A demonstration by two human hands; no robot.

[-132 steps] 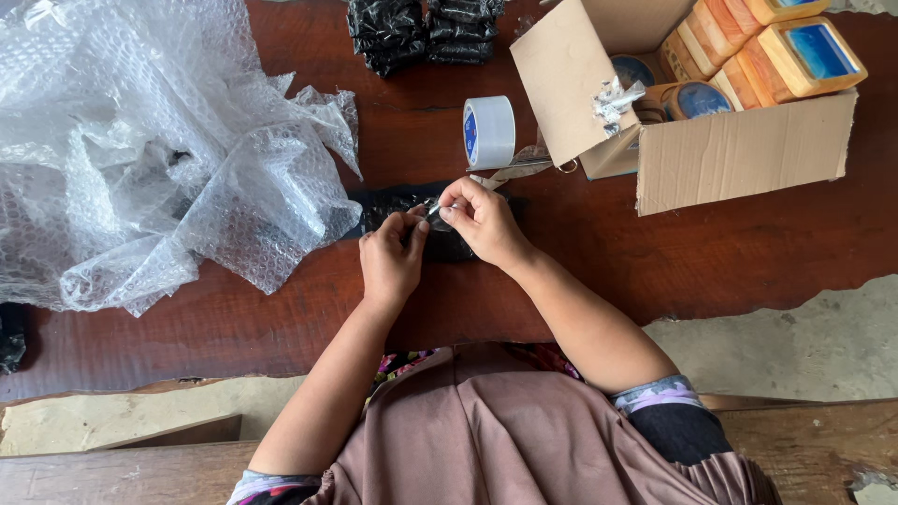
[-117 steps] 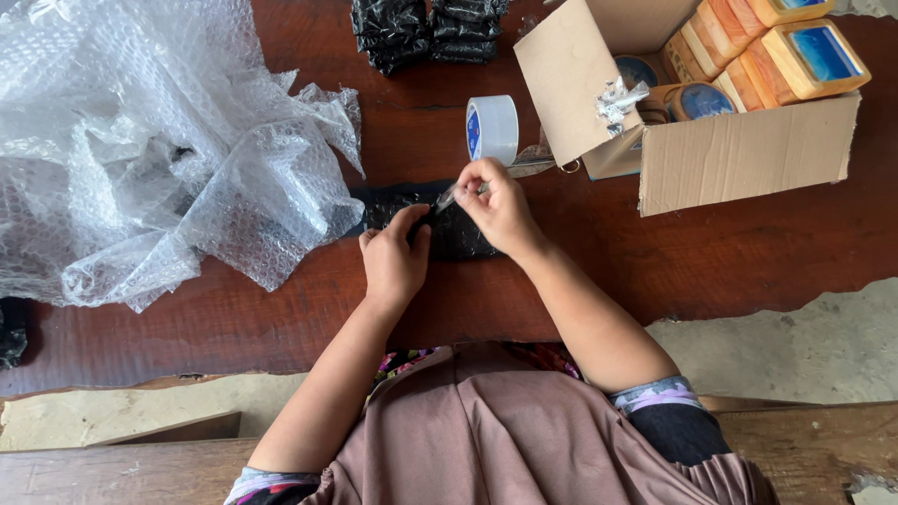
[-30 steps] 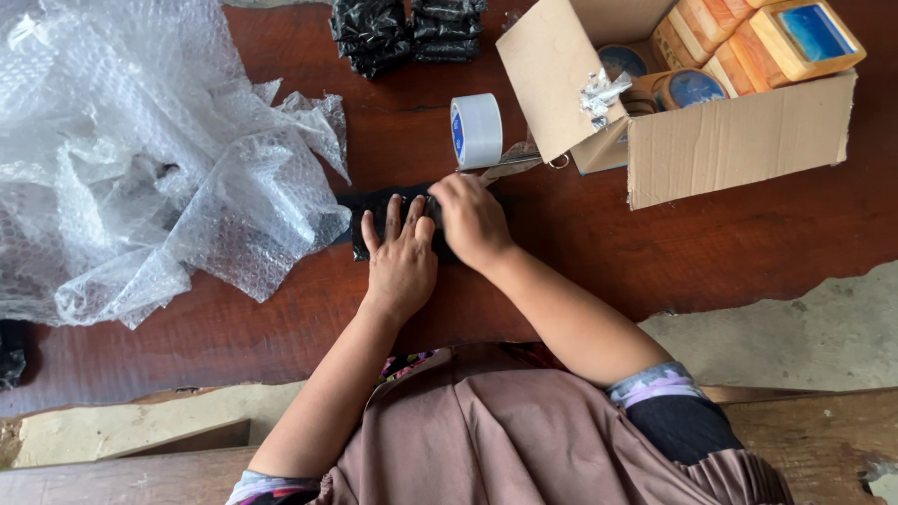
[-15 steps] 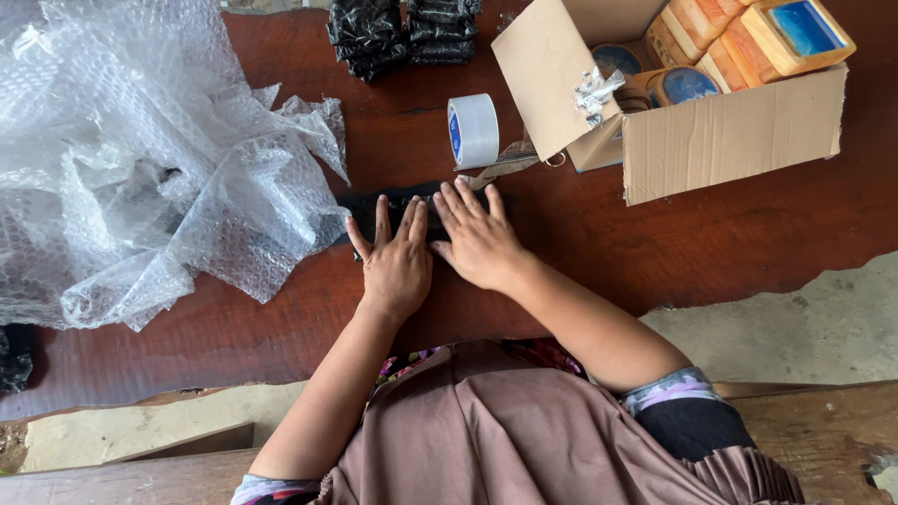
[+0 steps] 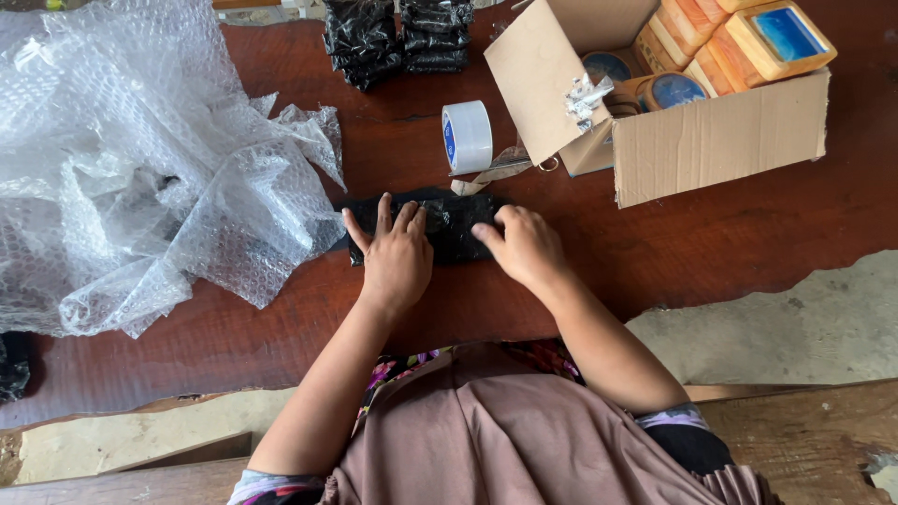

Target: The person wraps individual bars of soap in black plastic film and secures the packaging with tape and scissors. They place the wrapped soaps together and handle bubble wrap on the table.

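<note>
Hands flat on black wrapped bundle [image 5: 449, 224]; left hand [image 5: 398, 257] fingers spread, pressing | right hand [image 5: 526, 245] loosely curled at its right end, gripping nothing | tape roll [image 5: 467, 137] just beyond

left hand [image 5: 398, 257] covers the middle of the black parcel [image 5: 458, 224] | bubble wrap [image 5: 131, 159] cut off at the left and top edges | cardboard box [image 5: 711, 140] hides most of the jars [image 5: 673, 91] inside | black bundles [image 5: 393, 37] at the counter's [image 5: 730, 234] far edge cut off at the top
</note>
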